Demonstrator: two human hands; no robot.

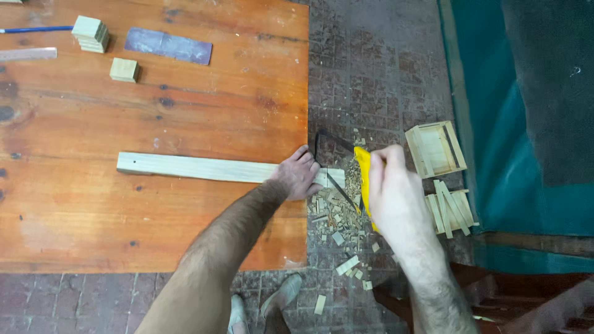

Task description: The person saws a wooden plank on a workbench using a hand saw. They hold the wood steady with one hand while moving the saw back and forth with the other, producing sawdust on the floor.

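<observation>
From the head view we look down on an orange-brown wooden table (185,124) and the tiled floor (371,80) beside it. A long pale wooden strip (198,167) lies flat across the table, its right end sticking out just past the table's edge. Our left hand (298,175) presses down on that strip right at the edge, palm on the wood, fingers (307,158) lying close together and curled over the strip. Our right hand (393,192) is closed in a fist around the yellow handle (365,176) of a small saw (337,167); its dark frame reaches toward the overhanging end of the strip, and the thin blade sits against the wood just beside our left hand. Below the cut, a heap of sawdust and short wood offcuts (337,216) is scattered over the floor. To the right of our right hand, on the floor, stands a small open wooden box (436,148), and just below it lies a second small crate of slats (451,210). Farther right a teal tarp (482,124) covers the floor. At the far left of the table we see a stack of thin wooden squares (91,33), a single wooden block (124,69) near it, a sheet of sandpaper (168,45), and a blue pencil (37,29). Our shoes (272,303) show at the bottom.
</observation>
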